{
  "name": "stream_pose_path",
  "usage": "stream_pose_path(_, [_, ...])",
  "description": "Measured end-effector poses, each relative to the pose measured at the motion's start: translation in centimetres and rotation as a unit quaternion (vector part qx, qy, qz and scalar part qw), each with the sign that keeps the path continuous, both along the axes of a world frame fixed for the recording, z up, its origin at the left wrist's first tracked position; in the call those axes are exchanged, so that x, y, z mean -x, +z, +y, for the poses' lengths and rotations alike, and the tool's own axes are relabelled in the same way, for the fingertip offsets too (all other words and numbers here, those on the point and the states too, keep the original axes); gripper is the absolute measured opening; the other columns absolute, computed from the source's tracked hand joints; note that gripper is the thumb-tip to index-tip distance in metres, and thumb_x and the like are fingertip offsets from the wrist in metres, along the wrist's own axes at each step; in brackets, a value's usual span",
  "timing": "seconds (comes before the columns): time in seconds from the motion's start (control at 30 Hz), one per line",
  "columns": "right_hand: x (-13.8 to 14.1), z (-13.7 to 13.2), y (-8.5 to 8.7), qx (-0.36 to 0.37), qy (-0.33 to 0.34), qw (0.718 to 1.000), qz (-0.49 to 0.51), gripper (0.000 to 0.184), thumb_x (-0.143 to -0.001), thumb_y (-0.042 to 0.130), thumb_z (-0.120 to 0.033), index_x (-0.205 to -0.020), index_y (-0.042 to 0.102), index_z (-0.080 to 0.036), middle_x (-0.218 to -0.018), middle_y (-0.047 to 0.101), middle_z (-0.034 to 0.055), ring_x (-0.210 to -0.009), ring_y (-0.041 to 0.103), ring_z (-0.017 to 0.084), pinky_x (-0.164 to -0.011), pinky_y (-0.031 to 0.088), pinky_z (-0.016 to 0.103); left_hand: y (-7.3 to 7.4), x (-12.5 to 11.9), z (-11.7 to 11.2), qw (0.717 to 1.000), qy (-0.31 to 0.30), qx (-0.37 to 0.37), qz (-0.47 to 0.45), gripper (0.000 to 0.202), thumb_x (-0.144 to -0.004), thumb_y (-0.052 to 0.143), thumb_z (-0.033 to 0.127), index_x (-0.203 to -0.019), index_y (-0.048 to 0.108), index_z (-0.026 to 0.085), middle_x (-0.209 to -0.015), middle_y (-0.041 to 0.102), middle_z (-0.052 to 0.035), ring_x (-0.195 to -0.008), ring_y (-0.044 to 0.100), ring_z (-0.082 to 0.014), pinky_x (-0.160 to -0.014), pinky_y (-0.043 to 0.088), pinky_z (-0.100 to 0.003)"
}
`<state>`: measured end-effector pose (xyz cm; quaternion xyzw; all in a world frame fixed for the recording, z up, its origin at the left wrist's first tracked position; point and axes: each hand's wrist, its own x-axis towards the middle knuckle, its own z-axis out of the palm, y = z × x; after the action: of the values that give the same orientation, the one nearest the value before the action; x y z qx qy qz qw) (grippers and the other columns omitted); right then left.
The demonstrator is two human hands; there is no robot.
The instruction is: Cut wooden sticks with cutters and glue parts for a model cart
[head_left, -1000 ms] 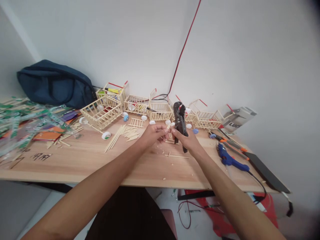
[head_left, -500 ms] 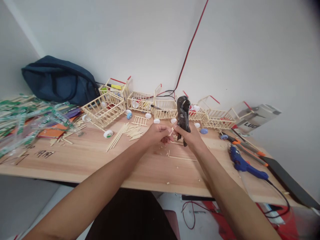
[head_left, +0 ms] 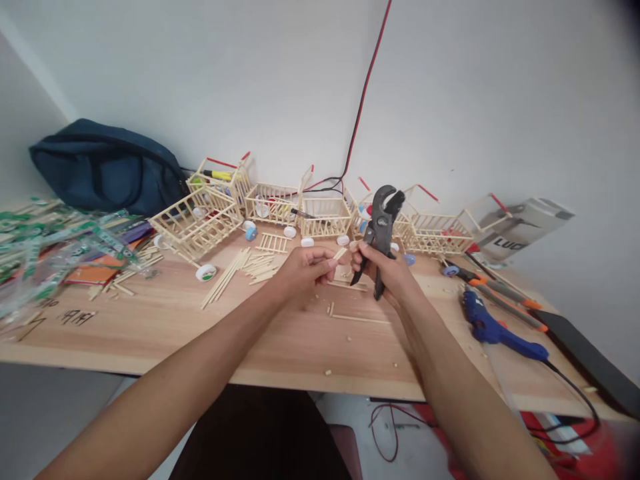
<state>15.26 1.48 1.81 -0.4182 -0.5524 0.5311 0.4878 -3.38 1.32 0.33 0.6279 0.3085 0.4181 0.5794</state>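
My left hand [head_left: 313, 268] pinches a short pale wooden stick [head_left: 340, 253] between thumb and fingers, above the middle of the table. Just right of it, my right hand [head_left: 385, 267] is wrapped round the handles of a black pipe cutter [head_left: 384, 217], its curved jaw pointing up and open. The two hands are close together. Below them on the wood lie a long thin stick [head_left: 361, 319] and small cut bits. Left of my left hand are a pile of short sticks [head_left: 261, 267], a bundle of longer sticks [head_left: 225, 279] and a small ladder-like stick panel [head_left: 272, 243].
Several stick-built carts [head_left: 327, 217] with bottle-cap wheels line the wall. A blue bag [head_left: 107, 167] and plastic-wrapped stick packs [head_left: 55, 247] occupy the left. At right are a blue glue gun [head_left: 500, 330], orange-black pliers [head_left: 510, 300] and a black tray [head_left: 585, 357].
The pipe cutter has turned so its open jaw and spread handles show from the side. The stick in my left hand shows more clearly. The view has shifted slightly.
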Motion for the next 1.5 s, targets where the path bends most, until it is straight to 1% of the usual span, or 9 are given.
stream_pose_path(0.13, [-1.2,-0.4,0.8,-0.037,0.033,0.990,-0.135,0.042,-0.080,0.057,-0.059,-0.079,0.058,-0.017,-0.069,0.055,0.0013,-0.064,0.054,0.014,-0.064,0.046,0.029,0.7,0.5,-0.2,0.999,0.016,-0.034,-0.038,0.040,-0.083,0.061,0.041,-0.109,0.062,0.011,-0.062,0.052,0.0033,-0.051,0.044,-0.0057,-0.049,0.035,-0.018])
stream_pose_path(0.27, [-1.4,-0.9,1.2,-0.109,0.036,0.937,-0.331,0.050,-0.086,0.043,-0.063,-0.074,0.057,-0.017,-0.072,0.059,0.0042,-0.069,0.055,0.017,-0.067,0.045,0.030,1.5,0.7,-0.5,0.994,0.052,-0.082,-0.047,0.038,-0.084,0.059,0.040,-0.109,0.061,0.010,-0.060,0.048,0.0044,-0.050,0.040,-0.0062,-0.049,0.034,-0.019])
stream_pose_path(0.37, [-1.2,-1.2,1.2,-0.142,0.023,0.908,-0.394,0.049,-0.087,0.042,-0.062,-0.089,0.062,-0.017,-0.081,0.064,0.0060,-0.076,0.058,0.020,-0.069,0.044,0.031,1.8,0.7,-0.6,0.988,0.089,-0.116,-0.047,0.035,-0.086,0.057,0.040,-0.106,0.062,0.011,-0.059,0.045,0.0048,-0.051,0.039,-0.0068,-0.049,0.032,-0.020])
stream_pose_path(0.47, [-1.0,-1.3,1.2,-0.148,0.022,0.902,-0.406,0.051,-0.086,0.044,-0.061,-0.104,0.064,-0.018,-0.095,0.067,0.0081,-0.085,0.060,0.024,-0.072,0.044,0.032,1.8,0.8,-0.5,0.983,0.108,-0.143,-0.032,0.032,-0.087,0.055,0.039,-0.104,0.062,0.013,-0.059,0.042,0.0052,-0.052,0.037,-0.0069,-0.050,0.031,-0.020])
stream_pose_path(0.53, [-0.9,-1.4,1.2,-0.149,0.019,0.898,-0.415,0.052,-0.086,0.044,-0.061,-0.105,0.064,-0.017,-0.096,0.068,0.0084,-0.086,0.060,0.024,-0.072,0.044,0.032,1.7,0.9,-0.4,0.982,0.114,-0.152,-0.017,0.030,-0.087,0.056,0.038,-0.102,0.062,0.013,-0.059,0.042,0.0054,-0.051,0.036,-0.0067,-0.050,0.030,-0.020])
stream_pose_path(0.7, [-0.7,-1.6,1.2,-0.143,0.017,0.889,-0.434,0.052,-0.087,0.042,-0.063,-0.096,0.064,-0.017,-0.083,0.066,0.0062,-0.075,0.058,0.021,-0.066,0.041,0.030,1.6,1.1,-0.3,0.984,0.104,-0.142,-0.002,0.028,-0.085,0.057,0.038,-0.095,0.062,0.012,-0.059,0.043,0.0052,-0.051,0.037,-0.0064,-0.049,0.028,-0.020])
stream_pose_path(0.97, [-0.4,-1.9,1.6,-0.125,0.048,0.892,-0.431,0.056,-0.088,0.035,-0.065,-0.079,0.062,-0.017,-0.063,0.055,0.0009,-0.060,0.051,0.016,-0.057,0.036,0.026,1.5,1.2,-0.2,0.996,0.053,-0.075,-0.010,0.034,-0.082,0.060,0.040,-0.098,0.064,0.010,-0.053,0.041,0.0059,-0.047,0.036,-0.0060,-0.045,0.026,-0.019])
stream_pose_path(1.3, [-0.4,-2.0,1.6,-0.121,0.044,0.885,-0.447,0.058,-0.088,0.034,-0.067,-0.085,0.064,-0.017,-0.064,0.054,0.0008,-0.062,0.050,0.016,-0.059,0.036,0.027,1.6,1.3,-0.1,0.997,0.053,-0.062,-0.005,0.028,-0.081,0.059,0.033,-0.094,0.064,0.010,-0.052,0.042,0.0057,-0.045,0.034,-0.0052,-0.045,0.025,-0.019])
stream_pose_path(1.5, [-0.3,-2.0,1.4,-0.126,0.056,0.887,-0.440,0.057,-0.090,0.031,-0.065,-0.074,0.057,-0.018,-0.060,0.050,-0.0008,-0.059,0.048,0.015,-0.056,0.033,0.026,1.6,1.3,-0.2,0.997,0.053,-0.056,0.003,0.029,-0.081,0.059,0.035,-0.095,0.064,0.010,-0.053,0.042,0.0054,-0.046,0.035,-0.0053,-0.044,0.025,-0.019])
